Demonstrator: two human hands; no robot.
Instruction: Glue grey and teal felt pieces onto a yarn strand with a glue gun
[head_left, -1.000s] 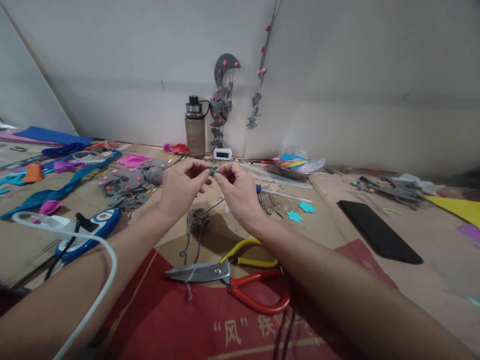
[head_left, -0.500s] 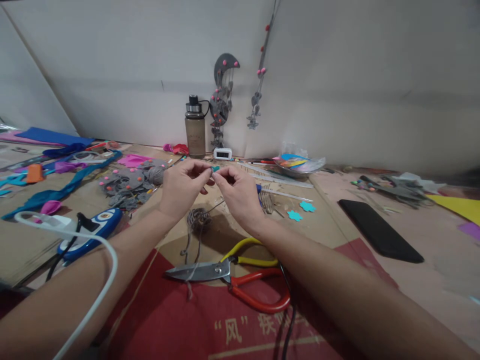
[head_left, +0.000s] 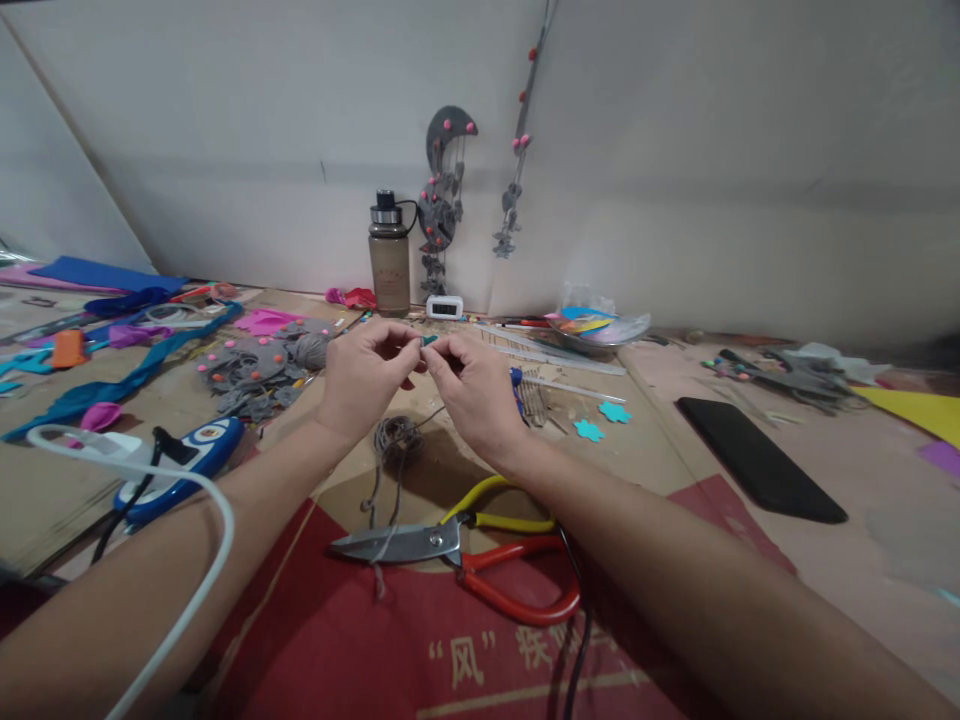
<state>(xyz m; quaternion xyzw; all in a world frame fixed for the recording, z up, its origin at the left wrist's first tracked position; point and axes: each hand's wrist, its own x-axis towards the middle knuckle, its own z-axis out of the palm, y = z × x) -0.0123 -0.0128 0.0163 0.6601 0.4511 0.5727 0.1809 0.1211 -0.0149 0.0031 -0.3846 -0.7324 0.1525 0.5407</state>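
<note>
My left hand (head_left: pixel 365 378) and my right hand (head_left: pixel 474 393) meet above the middle of the table, fingertips pinched together on a small teal piece (head_left: pixel 429 341). A thin grey cord runs down from the pinch to a small coil of cord (head_left: pixel 396 439) on the table below. Scissors with a yellow and a red handle (head_left: pixel 457 548) lie closer to me, under my forearms. Two teal flower cut-outs (head_left: pixel 600 422) lie to the right of my right hand.
A brown bottle (head_left: pixel 389 258) and a small white clock (head_left: pixel 445 307) stand at the wall. Grey felt pieces with pink dots (head_left: pixel 255 372) lie left. A blue and white device (head_left: pixel 187 460) with a white cable sits near left. A black flat case (head_left: pixel 756 460) lies right.
Both hands stay pinched together on the teal piece; the fingertips have drawn slightly closer and shifted a little. Nothing on the table has moved.
</note>
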